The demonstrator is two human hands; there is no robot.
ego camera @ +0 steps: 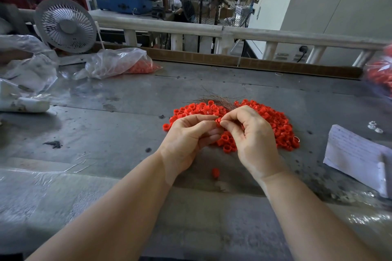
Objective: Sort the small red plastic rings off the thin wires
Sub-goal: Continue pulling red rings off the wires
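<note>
Wires (218,98) lie behind the ring pile (273,121), apparently touching; paper (354,154) right.

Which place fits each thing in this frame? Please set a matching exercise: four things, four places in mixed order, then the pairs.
Things:
1. bundle of thin wires
2. lone red ring
3. clear bag of red rings
4. sheet of paper

Places:
A. far left of the table, by the grey fan
B. right edge of the table
C. at the far side of the ring pile
D. near side of the pile, between the wrists

Pairs: 1-C, 2-D, 3-A, 4-B
</note>
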